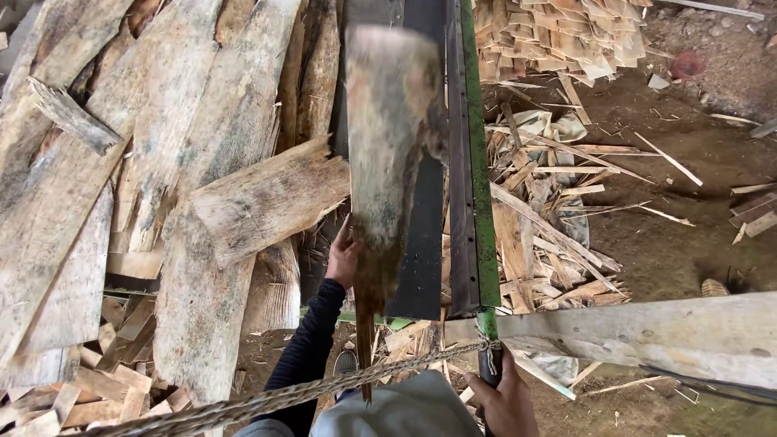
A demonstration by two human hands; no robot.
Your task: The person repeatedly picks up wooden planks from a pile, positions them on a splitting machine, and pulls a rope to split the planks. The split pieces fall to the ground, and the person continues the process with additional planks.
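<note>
Nearest the lens, at six o'clock, a grey cloth-covered shape (396,409) fills the bottom edge, with a twisted rope (267,398) running across it from seven o'clock up toward a knot at the foot of a green-edged metal rail (483,202). Just right of that, at five o'clock, the right hand (506,400) is closed round a dark handle (489,366) below the rail's lower end, where the rope ties on. At centre, the left hand (343,257), in a dark sleeve, lies with fingers curled against the lower left edge of a weathered wood slab (388,154); the slab stands lengthwise toward twelve o'clock on a dark flat bed (421,243) beside the rail, blurred, its frayed tail hanging down toward six o'clock. Whether the fingers wrap fully round it I cannot tell, only that they press on it. From nine to eleven o'clock a heap of rough grey slabs (162,162) leans in overlapping layers, one broad piece (267,198) jutting toward the hand. At four o'clock a pale plank (647,332) lies crosswise. Thin offcuts (550,218) litter the dirt floor (688,243) at three o'clock, and a stack of short pale pieces (566,32) sits at one o'clock. No bins or boxes show; the wood lies loose in heaps
</note>
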